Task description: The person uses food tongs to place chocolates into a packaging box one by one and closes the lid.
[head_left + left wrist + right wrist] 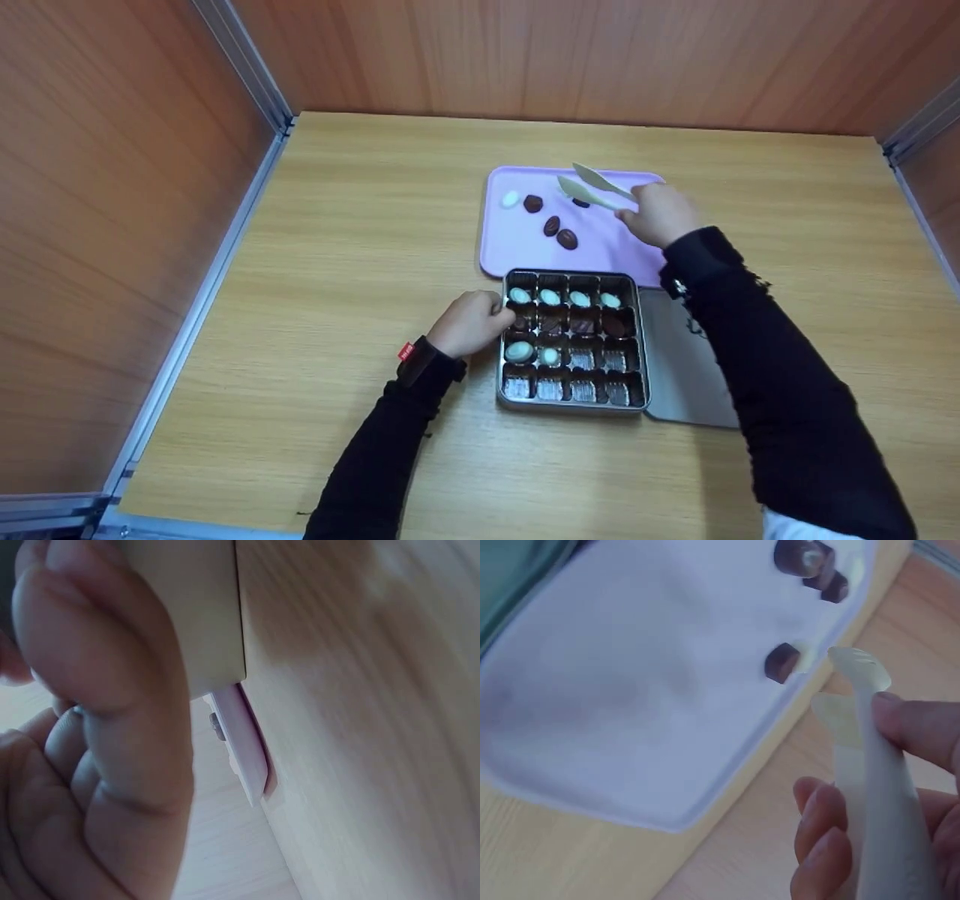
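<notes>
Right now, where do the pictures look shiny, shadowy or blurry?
Head view: pale glints in empty compartments of the tin. Left wrist: wood grain on the table looks soft and blurry. Right wrist: a greyish shadow dims the tray, and the dark chocolates look smeared.

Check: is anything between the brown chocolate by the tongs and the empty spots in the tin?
Yes: the tray's raised edge, the tin's far wall and two filled rows stand between that brown chocolate and the empty spots. Lifting it over would probably work.
</notes>
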`<move>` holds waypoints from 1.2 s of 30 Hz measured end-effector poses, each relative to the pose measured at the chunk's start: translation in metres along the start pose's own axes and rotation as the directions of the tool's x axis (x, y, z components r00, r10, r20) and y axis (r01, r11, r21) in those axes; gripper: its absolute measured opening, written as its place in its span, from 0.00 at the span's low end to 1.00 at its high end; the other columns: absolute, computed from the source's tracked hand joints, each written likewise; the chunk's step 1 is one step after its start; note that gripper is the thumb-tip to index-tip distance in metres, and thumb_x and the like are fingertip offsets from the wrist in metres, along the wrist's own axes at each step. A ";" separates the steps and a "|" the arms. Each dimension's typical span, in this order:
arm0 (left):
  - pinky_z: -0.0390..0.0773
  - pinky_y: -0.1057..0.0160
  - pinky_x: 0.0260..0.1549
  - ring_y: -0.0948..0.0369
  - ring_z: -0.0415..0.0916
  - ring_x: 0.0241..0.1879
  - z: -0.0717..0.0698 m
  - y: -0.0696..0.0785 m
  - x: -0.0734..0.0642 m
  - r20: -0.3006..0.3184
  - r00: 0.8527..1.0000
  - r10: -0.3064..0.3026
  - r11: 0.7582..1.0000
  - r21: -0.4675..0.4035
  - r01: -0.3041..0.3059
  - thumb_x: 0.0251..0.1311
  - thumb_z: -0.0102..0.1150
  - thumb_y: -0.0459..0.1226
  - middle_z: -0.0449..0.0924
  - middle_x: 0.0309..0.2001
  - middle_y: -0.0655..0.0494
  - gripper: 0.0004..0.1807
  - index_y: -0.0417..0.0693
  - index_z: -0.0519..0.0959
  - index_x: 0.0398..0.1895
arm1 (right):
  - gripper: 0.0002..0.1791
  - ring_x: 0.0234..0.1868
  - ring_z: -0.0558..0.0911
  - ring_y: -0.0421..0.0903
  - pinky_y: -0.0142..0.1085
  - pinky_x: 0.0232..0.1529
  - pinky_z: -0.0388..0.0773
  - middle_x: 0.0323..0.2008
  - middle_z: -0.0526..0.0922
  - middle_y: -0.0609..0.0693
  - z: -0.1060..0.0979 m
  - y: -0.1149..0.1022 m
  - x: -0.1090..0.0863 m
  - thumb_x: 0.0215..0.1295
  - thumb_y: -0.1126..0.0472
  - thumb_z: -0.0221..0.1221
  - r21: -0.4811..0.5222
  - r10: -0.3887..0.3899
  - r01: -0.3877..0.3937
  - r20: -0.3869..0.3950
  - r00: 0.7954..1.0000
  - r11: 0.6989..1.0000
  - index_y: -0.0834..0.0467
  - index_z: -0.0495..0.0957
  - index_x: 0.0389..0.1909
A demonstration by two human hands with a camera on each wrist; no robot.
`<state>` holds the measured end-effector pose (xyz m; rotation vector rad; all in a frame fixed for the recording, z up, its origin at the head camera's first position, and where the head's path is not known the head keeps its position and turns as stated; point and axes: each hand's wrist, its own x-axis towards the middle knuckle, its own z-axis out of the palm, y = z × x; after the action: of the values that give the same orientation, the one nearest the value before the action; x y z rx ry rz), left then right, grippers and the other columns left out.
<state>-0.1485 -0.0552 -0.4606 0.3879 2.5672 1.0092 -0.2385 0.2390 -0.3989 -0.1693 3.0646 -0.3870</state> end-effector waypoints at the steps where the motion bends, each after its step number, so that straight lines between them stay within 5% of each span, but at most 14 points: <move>1: 0.62 0.65 0.23 0.62 0.60 0.20 0.000 0.000 0.000 0.000 1.000 0.000 1.000 0.000 0.000 0.60 0.50 0.42 0.59 0.18 0.62 0.17 0.53 0.60 0.16 | 0.16 0.31 0.78 0.61 0.55 0.32 0.70 0.29 0.79 0.62 0.003 -0.002 0.003 0.64 0.52 0.58 -0.011 0.011 -0.011 0.011 1.000 1.000 0.64 0.76 0.34; 11: 0.60 0.65 0.23 0.63 0.60 0.20 0.002 0.000 0.000 -0.017 1.000 0.014 0.999 0.034 -0.013 0.57 0.50 0.42 0.58 0.18 0.63 0.16 0.54 0.60 0.14 | 0.14 0.36 0.81 0.62 0.56 0.37 0.73 0.32 0.84 0.62 0.013 -0.020 0.012 0.62 0.54 0.59 -0.061 0.043 -0.042 0.010 0.999 0.997 0.63 0.80 0.34; 22: 0.62 0.64 0.23 0.62 0.61 0.20 0.001 -0.001 0.003 -0.002 1.000 0.000 1.000 0.016 0.000 0.59 0.50 0.43 0.60 0.18 0.62 0.16 0.54 0.61 0.15 | 0.21 0.44 0.82 0.61 0.57 0.42 0.74 0.47 0.84 0.63 0.006 -0.008 -0.002 0.64 0.55 0.58 -0.026 -0.017 0.019 0.079 0.997 0.999 0.61 0.80 0.54; 28: 0.63 0.64 0.23 0.62 0.61 0.20 -0.001 -0.004 0.003 0.008 1.000 -0.018 1.000 -0.003 0.018 0.59 0.50 0.43 0.60 0.18 0.62 0.16 0.54 0.61 0.15 | 0.21 0.35 0.82 0.57 0.54 0.35 0.74 0.43 0.86 0.62 -0.003 0.000 -0.032 0.64 0.55 0.59 -0.012 -0.124 0.125 0.048 0.991 0.992 0.61 0.80 0.54; 36: 0.60 0.65 0.22 0.63 0.59 0.19 0.000 -0.004 0.006 -0.016 1.000 0.007 1.000 0.014 -0.006 0.58 0.50 0.42 0.58 0.17 0.63 0.17 0.54 0.60 0.14 | 0.19 0.21 0.74 0.44 0.37 0.20 0.66 0.32 0.86 0.56 -0.027 0.008 -0.104 0.62 0.56 0.63 -0.009 -0.302 0.302 -0.043 0.952 0.953 0.60 0.82 0.52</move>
<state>-0.1546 -0.0561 -0.4650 0.3937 2.5904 1.0011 -0.1377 0.2650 -0.3715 -0.6437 3.0833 -0.4039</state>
